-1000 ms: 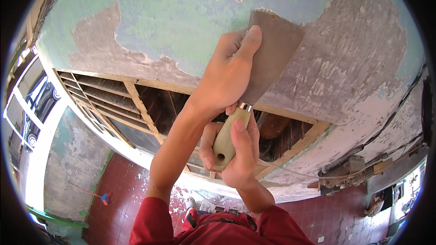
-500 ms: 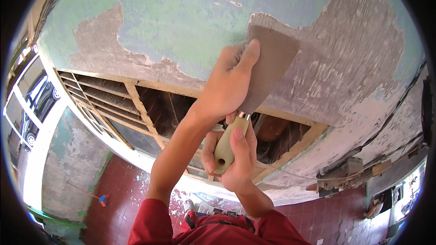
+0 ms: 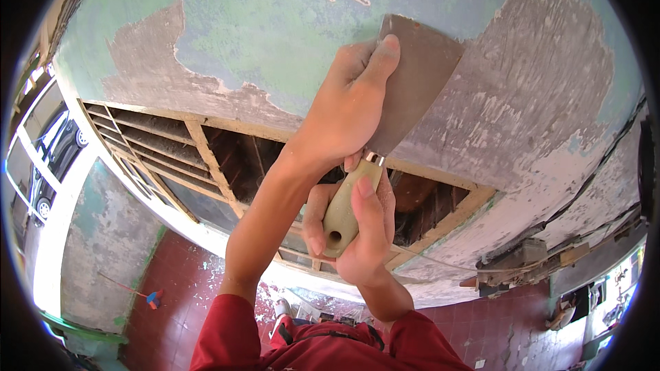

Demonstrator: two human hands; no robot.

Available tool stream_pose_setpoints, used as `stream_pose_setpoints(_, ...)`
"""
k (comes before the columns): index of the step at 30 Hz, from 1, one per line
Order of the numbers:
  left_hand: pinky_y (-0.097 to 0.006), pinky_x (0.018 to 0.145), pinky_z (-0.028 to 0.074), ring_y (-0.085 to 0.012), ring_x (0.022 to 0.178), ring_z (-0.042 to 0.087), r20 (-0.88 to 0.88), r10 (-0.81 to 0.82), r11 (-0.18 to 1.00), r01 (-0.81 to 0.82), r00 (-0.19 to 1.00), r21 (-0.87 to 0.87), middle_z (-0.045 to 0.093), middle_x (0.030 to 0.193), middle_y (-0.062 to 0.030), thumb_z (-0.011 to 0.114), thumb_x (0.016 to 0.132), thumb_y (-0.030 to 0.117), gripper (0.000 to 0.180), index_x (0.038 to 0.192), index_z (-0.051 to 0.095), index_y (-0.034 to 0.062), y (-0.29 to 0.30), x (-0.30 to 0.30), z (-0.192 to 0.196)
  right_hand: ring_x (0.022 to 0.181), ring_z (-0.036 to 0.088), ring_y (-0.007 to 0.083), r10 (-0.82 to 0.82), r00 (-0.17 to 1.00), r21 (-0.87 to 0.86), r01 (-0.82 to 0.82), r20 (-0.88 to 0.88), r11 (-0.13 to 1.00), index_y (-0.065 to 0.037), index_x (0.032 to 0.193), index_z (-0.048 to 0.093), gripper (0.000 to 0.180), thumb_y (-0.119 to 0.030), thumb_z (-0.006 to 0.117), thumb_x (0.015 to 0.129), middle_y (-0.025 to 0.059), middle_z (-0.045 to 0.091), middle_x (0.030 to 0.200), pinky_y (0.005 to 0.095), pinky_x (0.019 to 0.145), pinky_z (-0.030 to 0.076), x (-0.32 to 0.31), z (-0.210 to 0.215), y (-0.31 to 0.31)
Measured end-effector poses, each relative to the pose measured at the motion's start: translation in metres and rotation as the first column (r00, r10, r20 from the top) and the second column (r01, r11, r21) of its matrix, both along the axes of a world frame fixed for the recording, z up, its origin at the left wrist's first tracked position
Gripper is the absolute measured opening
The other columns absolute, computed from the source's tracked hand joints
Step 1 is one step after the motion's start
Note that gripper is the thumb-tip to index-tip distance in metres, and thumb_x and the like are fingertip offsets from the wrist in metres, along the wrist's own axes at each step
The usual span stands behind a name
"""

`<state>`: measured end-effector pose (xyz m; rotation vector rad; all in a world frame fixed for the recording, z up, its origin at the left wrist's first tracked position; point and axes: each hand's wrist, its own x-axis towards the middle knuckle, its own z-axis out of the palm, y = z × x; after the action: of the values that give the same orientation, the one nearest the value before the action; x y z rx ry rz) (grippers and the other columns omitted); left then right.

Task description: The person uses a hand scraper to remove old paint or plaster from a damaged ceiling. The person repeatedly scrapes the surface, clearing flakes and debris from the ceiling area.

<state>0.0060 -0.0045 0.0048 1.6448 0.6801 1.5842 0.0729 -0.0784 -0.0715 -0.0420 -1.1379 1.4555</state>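
Note:
A broad paint scraper lies with its blade against the wall, whose green-blue paint is partly stripped to grey. My right hand is wrapped round the scraper's pale handle, thumb along its top. Higher up, my left hand grips the blade by its left edge, thumb on the face; its other fingers are mostly hidden behind. The blade's top edge sits at the border between paint and a bare patch.
Below the wall runs a wooden vent frame with slats and dark openings. A cable and ledge jut out at right. Paint flakes litter the red tiled floor, where a small blue-and-red object lies. A car shows at far left.
Both hands and the scraper have moved up and slightly right along the wall. The blade now covers a strip of paint above its former place. Both grips are unchanged.

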Motion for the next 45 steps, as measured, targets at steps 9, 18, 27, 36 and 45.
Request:
stream_pose_setpoints(9,-0.025,0.049,0.033,-0.0048,0.057,0.038,0.012,0.013,1.0,-0.013,1.0,0.008,0.042,0.061,0.0043,0.039,0.103,0.037,0.045,0.076,0.049,0.0023,0.0,-0.001,-0.004,0.038,0.042,0.0112,0.006,1.0,-0.015,-0.006,0.007,1.0,-0.008,0.109,0.035,0.018,-0.025,0.035,0.101,0.0119,0.051,0.052,0.0234,0.038,0.031,0.001,-0.005,0.0)
stream_pose_setpoints(18,-0.025,0.048,0.033,-0.005,0.056,0.039,0.06,0.066,0.989,-0.073,0.996,0.129,0.043,0.06,0.0039,0.039,0.103,0.037,0.046,0.075,0.05,0.0014,0.007,0.005,-0.018,0.038,0.042,0.0116,0.017,1.0,-0.026,-0.017,0.003,1.0,-0.009,0.109,0.035,0.017,-0.024,0.034,0.101,0.0122,0.051,0.052,0.0232,0.039,0.031,0.001,-0.015,-0.006)
stream_pose_setpoints(27,-0.024,0.041,0.032,-0.0053,0.049,0.04,0.081,0.072,0.984,-0.084,0.994,0.159,0.042,0.058,0.0026,0.038,0.103,0.037,0.046,0.075,0.05,0.0022,0.005,0.007,-0.02,0.038,0.041,0.0118,0.022,1.0,-0.039,-0.022,0.011,0.999,-0.01,0.11,0.035,0.017,-0.025,0.034,0.101,0.0122,0.05,0.052,0.0235,0.039,0.031,0.002,-0.016,-0.008)
stream_pose_setpoints(36,-0.024,0.037,0.032,-0.0048,0.048,0.04,-0.007,0.019,1.0,-0.019,1.0,-0.006,0.044,0.059,0.0027,0.037,0.103,0.038,0.047,0.075,0.05,0.0025,0.001,0.0,-0.009,0.038,0.041,0.0107,0.029,0.999,-0.009,-0.029,0.019,1.0,-0.009,0.111,0.034,0.019,-0.026,0.035,0.102,0.0118,0.05,0.053,0.0234,0.038,0.03,0.002,-0.008,-0.003)
stream_pose_setpoints(45,-0.023,0.041,0.031,-0.0044,0.051,0.041,0.009,0.007,0.999,-0.007,1.0,0.035,0.045,0.061,0.0029,0.039,0.102,0.038,0.044,0.078,0.052,0.0032,0.001,0.002,0.004,0.038,0.042,0.0114,0.004,1.0,-0.039,-0.004,0.012,0.999,-0.009,0.109,0.036,0.022,-0.029,0.034,0.102,0.0111,0.05,0.053,0.0236,0.037,0.03,0.003,0.003,-0.004)
